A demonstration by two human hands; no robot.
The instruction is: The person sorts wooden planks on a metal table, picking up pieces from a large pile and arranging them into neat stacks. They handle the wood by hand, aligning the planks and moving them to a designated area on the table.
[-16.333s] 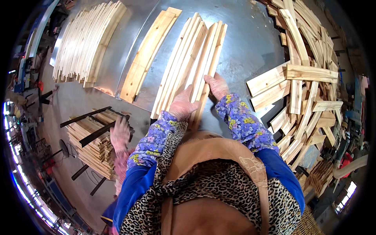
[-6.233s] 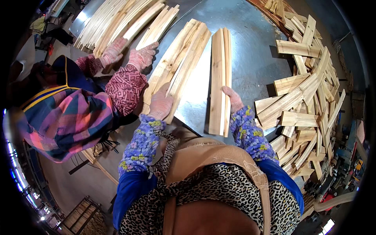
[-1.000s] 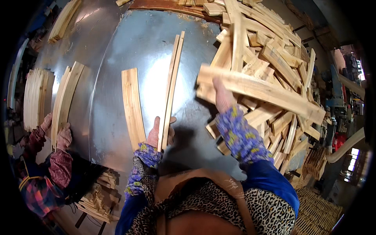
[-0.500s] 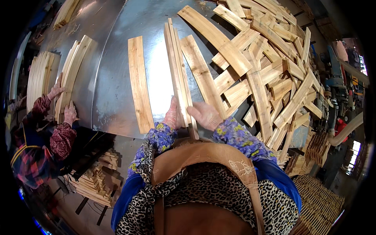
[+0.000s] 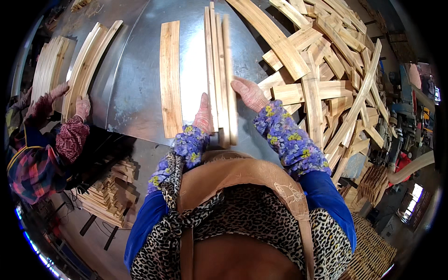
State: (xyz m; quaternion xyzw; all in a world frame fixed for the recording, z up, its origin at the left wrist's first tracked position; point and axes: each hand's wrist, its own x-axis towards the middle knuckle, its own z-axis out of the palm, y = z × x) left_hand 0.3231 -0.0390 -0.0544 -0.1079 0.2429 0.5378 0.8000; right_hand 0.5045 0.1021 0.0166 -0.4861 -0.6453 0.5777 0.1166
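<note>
Floral-sleeved left hand (image 5: 203, 115) and right hand (image 5: 251, 94) are flanking long, pale, edge-standing wooden boards (image 5: 220, 77) from nine and three o'clock, grip apart, ideally pressing evenly.

On the table (image 5: 140, 93), a group of boards (image 5: 224, 79) stood on edge in the middle, side by side, running from near to far between the left hand (image 5: 203, 116) and the right hand (image 5: 252, 94). To their left, well apart, a single board (image 5: 171, 79) lay flat. Farther left was a bundle (image 5: 86, 65), with one co-worker's hand (image 5: 59, 91) at its left and another (image 5: 83, 106) at its near right. A row of boards (image 5: 52, 65) was left of that bundle. To the right of the hands, crossed boards lay in a heap (image 5: 312, 98). A stack (image 5: 102, 198) stood near left, below the table's near edge.
</note>
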